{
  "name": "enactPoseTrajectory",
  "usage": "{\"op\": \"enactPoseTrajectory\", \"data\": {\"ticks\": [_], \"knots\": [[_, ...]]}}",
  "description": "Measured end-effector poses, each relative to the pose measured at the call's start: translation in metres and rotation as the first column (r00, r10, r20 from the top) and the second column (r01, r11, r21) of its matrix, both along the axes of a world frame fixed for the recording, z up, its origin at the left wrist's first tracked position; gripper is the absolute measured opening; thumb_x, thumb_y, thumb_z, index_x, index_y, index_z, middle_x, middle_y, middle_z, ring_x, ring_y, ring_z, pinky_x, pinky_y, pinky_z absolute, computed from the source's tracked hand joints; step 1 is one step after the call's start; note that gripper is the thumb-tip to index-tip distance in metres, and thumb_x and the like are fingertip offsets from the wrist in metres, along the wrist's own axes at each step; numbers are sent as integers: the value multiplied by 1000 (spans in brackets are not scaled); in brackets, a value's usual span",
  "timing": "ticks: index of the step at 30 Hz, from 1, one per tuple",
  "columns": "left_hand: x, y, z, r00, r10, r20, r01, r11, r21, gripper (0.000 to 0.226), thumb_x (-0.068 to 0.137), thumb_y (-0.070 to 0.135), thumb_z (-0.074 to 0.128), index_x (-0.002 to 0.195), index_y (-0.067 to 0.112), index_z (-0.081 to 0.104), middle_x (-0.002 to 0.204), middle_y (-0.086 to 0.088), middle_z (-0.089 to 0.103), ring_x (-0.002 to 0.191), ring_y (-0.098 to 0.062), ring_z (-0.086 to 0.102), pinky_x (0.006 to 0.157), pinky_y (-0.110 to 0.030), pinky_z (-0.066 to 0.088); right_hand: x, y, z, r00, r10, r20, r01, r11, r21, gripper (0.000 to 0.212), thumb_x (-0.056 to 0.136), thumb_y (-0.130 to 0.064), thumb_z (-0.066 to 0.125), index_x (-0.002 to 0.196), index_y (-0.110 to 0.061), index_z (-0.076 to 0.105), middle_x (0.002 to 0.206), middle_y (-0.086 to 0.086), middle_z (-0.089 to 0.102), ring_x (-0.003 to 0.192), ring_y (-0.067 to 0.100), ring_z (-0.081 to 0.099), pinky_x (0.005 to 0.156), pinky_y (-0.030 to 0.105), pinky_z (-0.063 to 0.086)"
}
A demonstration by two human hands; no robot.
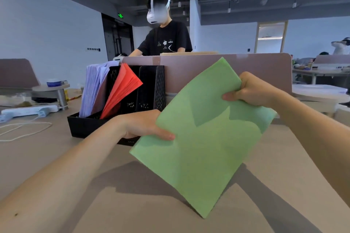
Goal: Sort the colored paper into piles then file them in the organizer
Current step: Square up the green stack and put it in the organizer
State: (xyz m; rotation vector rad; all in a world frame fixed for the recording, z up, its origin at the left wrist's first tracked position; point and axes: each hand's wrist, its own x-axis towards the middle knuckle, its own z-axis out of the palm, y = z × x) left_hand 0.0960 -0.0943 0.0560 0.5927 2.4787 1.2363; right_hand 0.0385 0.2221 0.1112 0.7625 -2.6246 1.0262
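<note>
A stack of green paper (204, 149) hangs tilted above the desk, held by both hands. My left hand (144, 125) pinches its left edge, thumb on the front. My right hand (250, 91) grips its upper right edge. Behind stands a black mesh organizer (159, 89) with upright slots. Lilac paper (94, 87) fills its leftmost slot and red paper (121, 91) leans in the slot beside it. The slots on the right look dark and I see no paper in them.
A pinkish divider panel (246, 70) runs behind the organizer. A white power strip (28, 110) and a looped white cable (22, 128) lie at the left. Across the divider a person in a black shirt (166, 39) wears a white headset.
</note>
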Motion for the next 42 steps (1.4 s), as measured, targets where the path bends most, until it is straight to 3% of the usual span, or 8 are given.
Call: {"op": "enactPoseTrajectory", "data": {"ticks": [7,12,21,25,29,32,40,42], "knots": [[-32,-7,-31,958,238,-157,-204,957,206,24,91,8,69,112,19,71,107,2,76,99,-17,72,85,-30,55,-36,-61,56,963,-96,-253,163,951,263,31,74,-32,83,86,-5,74,81,13,66,71,30,62,62,33,46],[-64,-19,-31,911,376,-169,-301,887,349,21,92,10,67,107,24,70,104,7,76,99,-13,72,92,-33,54,-73,-104,81,908,-39,-416,195,921,338,45,82,-41,74,120,-18,64,70,-1,44,62,14,44,54,30,31],[-117,-62,-22,898,436,-59,-370,820,437,26,93,11,66,115,24,67,115,6,73,107,-14,69,95,-36,53,-133,-170,108,916,97,-390,109,875,472,17,87,-35,70,78,-29,56,87,4,53,82,30,53,69,33,40],[-132,-85,-19,868,494,-56,-418,786,455,26,92,7,67,115,20,68,112,5,74,105,-14,70,91,-31,54,-150,-199,114,923,107,-370,99,863,496,19,88,-36,69,98,-19,71,75,-1,50,78,27,48,80,41,41],[-134,-115,-9,780,611,-133,-500,737,455,23,91,9,68,102,29,70,101,13,76,98,-11,72,88,-31,56,-160,-227,127,930,116,-347,63,884,464,17,86,-37,71,86,-20,69,71,0,53,64,22,51,80,44,49],[-127,-137,4,670,694,-263,-553,703,446,27,92,8,66,97,35,64,82,27,72,82,2,70,68,-11,52,-158,-247,140,902,197,-384,9,881,473,21,88,-34,69,76,-18,64,63,1,50,65,27,51,64,35,46],[-102,-179,26,367,800,-475,-657,584,477,39,98,7,56,135,18,50,107,14,59,91,-3,57,72,-7,43,-147,-315,159,695,316,-646,10,894,448,43,95,-37,59,65,-7,53,56,-3,35,77,27,34,68,32,25],[-98,-186,26,324,807,-494,-686,560,464,39,98,7,54,136,16,52,112,9,59,102,-13,58,81,-18,46,-146,-327,159,659,327,-677,10,896,443,47,97,-36,57,59,-12,41,56,-2,34,81,26,33,70,32,23]]}}
